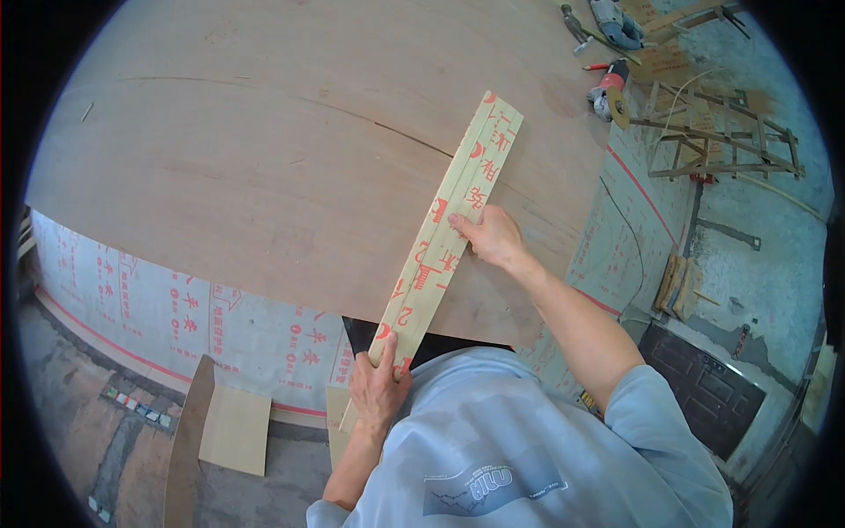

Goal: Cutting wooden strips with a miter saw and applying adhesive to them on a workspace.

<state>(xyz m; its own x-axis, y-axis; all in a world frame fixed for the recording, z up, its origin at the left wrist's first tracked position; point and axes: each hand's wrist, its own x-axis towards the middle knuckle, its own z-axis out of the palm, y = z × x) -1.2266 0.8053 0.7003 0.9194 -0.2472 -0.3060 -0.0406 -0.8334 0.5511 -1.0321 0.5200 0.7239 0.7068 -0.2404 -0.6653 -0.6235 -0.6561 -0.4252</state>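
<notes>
A long, pale yellow strip of board (429, 275) with red print and lengthwise lines lies slanted over a large plywood sheet (229, 167), its far end pointing up and right. My left hand (380, 387) grips the strip's near end by my body, with a finger stretched along its top face. Farther up, my right hand (493, 238) holds the right edge, the thumb on top and the other fingers mostly hidden. Beneath the near part of the strip, a dark surface (449, 345) shows past the plywood's edge.
At the plywood's far right corner lie a hammer (576, 31), a grey-blue power tool (616, 25) and a red angle grinder (607, 92). Beyond stands a slatted wooden frame (713, 132). Printed floor sheeting (255, 339) runs below. Cut boards (236, 429) stand lower left; a dark panelled door (700, 387) is right.
</notes>
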